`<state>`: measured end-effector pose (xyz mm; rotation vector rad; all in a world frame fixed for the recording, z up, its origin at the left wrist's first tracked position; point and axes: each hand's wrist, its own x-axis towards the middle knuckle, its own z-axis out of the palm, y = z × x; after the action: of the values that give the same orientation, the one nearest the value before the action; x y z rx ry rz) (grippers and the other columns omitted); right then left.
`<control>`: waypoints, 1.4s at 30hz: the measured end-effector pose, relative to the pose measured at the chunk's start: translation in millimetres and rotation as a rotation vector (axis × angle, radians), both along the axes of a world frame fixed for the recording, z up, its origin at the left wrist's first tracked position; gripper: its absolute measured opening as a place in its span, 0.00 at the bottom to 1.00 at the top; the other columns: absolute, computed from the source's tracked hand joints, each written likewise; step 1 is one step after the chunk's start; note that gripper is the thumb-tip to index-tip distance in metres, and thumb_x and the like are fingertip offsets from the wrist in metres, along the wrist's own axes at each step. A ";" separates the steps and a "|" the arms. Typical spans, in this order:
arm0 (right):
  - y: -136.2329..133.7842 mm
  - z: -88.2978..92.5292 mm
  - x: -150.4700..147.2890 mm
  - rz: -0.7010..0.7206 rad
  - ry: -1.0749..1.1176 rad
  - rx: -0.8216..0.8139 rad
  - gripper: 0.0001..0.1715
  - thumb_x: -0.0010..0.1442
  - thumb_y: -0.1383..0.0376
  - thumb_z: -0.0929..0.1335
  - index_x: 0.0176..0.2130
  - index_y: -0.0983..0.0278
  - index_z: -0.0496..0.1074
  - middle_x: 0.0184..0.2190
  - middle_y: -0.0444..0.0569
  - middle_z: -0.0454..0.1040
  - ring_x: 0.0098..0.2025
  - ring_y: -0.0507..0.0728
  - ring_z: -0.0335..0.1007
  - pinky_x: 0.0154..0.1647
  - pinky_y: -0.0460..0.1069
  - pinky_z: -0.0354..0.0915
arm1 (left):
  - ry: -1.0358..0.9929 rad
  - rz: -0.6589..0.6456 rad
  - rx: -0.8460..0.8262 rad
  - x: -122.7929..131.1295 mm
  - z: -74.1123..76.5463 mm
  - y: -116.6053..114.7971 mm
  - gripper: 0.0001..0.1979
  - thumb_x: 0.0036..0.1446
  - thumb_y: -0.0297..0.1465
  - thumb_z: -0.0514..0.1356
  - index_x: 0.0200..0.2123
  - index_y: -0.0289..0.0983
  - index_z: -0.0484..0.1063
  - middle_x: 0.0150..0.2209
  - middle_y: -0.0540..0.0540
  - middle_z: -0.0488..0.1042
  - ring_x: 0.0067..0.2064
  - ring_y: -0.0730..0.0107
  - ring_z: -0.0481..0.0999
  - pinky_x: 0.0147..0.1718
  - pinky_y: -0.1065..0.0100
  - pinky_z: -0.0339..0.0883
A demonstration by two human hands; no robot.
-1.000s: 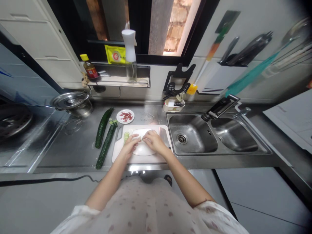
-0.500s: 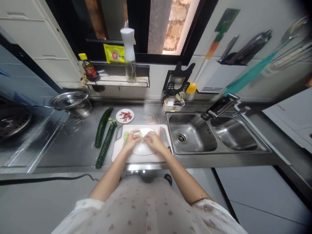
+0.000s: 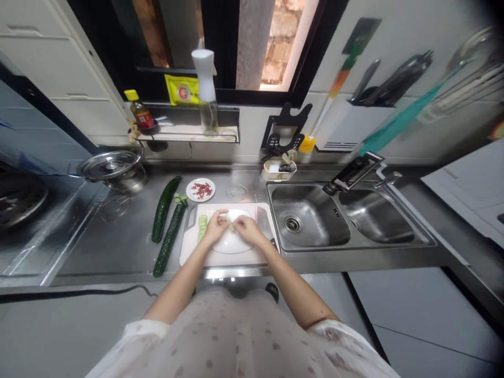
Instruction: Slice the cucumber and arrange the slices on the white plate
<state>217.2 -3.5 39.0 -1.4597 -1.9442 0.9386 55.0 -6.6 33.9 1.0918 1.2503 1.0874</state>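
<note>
My left hand (image 3: 217, 227) is closed in a pinch on a pale green cucumber slice (image 3: 228, 218) above a white plate (image 3: 230, 244). Beside it, my right hand (image 3: 248, 229) is also closed, its fingertips around a small pale piece that looks like cucumber. The plate rests on a white cutting board (image 3: 216, 259). A row of cucumber slices (image 3: 202, 227) lies along the board's left side. On the right of the board is a knife (image 3: 261, 216), partly hidden by my right arm.
Left of the board lie a whole cucumber (image 3: 164, 212) and a partly cut cucumber (image 3: 170, 247). Behind them sit a small plate with red pieces (image 3: 201, 199) and a lidded steel pot (image 3: 122, 170). A double sink (image 3: 311, 215) is on the right, with a black faucet (image 3: 346, 176).
Both hands stay over the plate, and their fingertips have shifted slightly around the cucumber pieces. The view has tilted a little, showing more of the slice row.
</note>
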 end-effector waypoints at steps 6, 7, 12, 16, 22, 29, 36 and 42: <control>7.3 -8.5 0.0 -0.017 -0.044 -0.069 0.09 0.58 0.70 0.65 0.30 0.66 0.75 0.28 0.46 0.76 0.31 0.52 0.68 0.33 0.44 0.59 | 0.078 0.008 0.064 2.9 -20.7 8.7 0.19 0.44 0.28 0.64 0.43 0.37 0.70 0.27 0.54 0.71 0.28 0.75 0.69 0.31 0.74 0.60; 8.9 -10.5 -0.1 -0.028 -0.066 -0.084 0.09 0.58 0.69 0.65 0.30 0.66 0.75 0.28 0.47 0.76 0.31 0.52 0.68 0.33 0.44 0.59 | 0.123 0.012 0.069 3.2 -23.3 10.3 0.18 0.44 0.27 0.63 0.42 0.37 0.71 0.26 0.54 0.71 0.28 0.75 0.68 0.30 0.74 0.60; 17.4 -18.4 -3.4 -0.055 -0.225 -0.126 0.09 0.59 0.69 0.65 0.33 0.67 0.75 0.31 0.51 0.78 0.34 0.54 0.71 0.33 0.45 0.58 | 0.373 0.030 0.083 3.6 -28.4 19.0 0.16 0.45 0.21 0.62 0.40 0.38 0.74 0.25 0.53 0.72 0.28 0.72 0.68 0.32 0.72 0.59; 22.4 -18.6 -9.9 -0.057 -0.373 -0.114 0.11 0.62 0.69 0.63 0.35 0.68 0.75 0.35 0.56 0.79 0.37 0.56 0.72 0.36 0.46 0.58 | 0.559 -0.008 0.103 3.6 -27.7 25.1 0.16 0.47 0.22 0.61 0.41 0.40 0.74 0.29 0.49 0.74 0.31 0.68 0.71 0.35 0.70 0.59; 22.2 -16.2 -19.4 -0.118 -0.543 -0.158 0.15 0.65 0.66 0.61 0.43 0.67 0.75 0.39 0.60 0.78 0.43 0.59 0.73 0.39 0.48 0.61 | 0.758 -0.080 0.148 5.8 -30.6 31.9 0.15 0.52 0.24 0.60 0.44 0.41 0.74 0.33 0.45 0.76 0.37 0.61 0.74 0.38 0.67 0.59; 20.0 -14.0 -28.0 -0.115 -0.673 -0.174 0.17 0.66 0.64 0.59 0.49 0.66 0.71 0.41 0.58 0.77 0.45 0.59 0.73 0.41 0.49 0.63 | 1.028 -0.157 0.146 7.9 -31.4 35.5 0.15 0.56 0.27 0.57 0.48 0.40 0.73 0.40 0.43 0.77 0.45 0.60 0.73 0.45 0.65 0.61; 8.6 -14.1 -24.9 -0.033 -0.704 -0.108 0.20 0.70 0.62 0.54 0.52 0.61 0.68 0.45 0.54 0.76 0.46 0.57 0.72 0.43 0.49 0.62 | 1.136 -0.246 0.246 2.7 -26.5 32.9 0.16 0.62 0.29 0.53 0.51 0.43 0.73 0.44 0.44 0.73 0.47 0.62 0.70 0.48 0.64 0.60; 2.7 -14.8 -21.5 0.036 -0.773 -0.131 0.24 0.71 0.60 0.52 0.53 0.61 0.69 0.46 0.54 0.76 0.46 0.57 0.72 0.44 0.48 0.61 | 1.197 -0.310 0.294 -1.0 -23.4 33.2 0.15 0.64 0.34 0.51 0.48 0.45 0.75 0.41 0.43 0.71 0.45 0.61 0.69 0.45 0.62 0.58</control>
<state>195.7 -0.8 24.2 -2.0823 -2.4686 0.5522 54.0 26.5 10.5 2.2386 1.7269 0.3024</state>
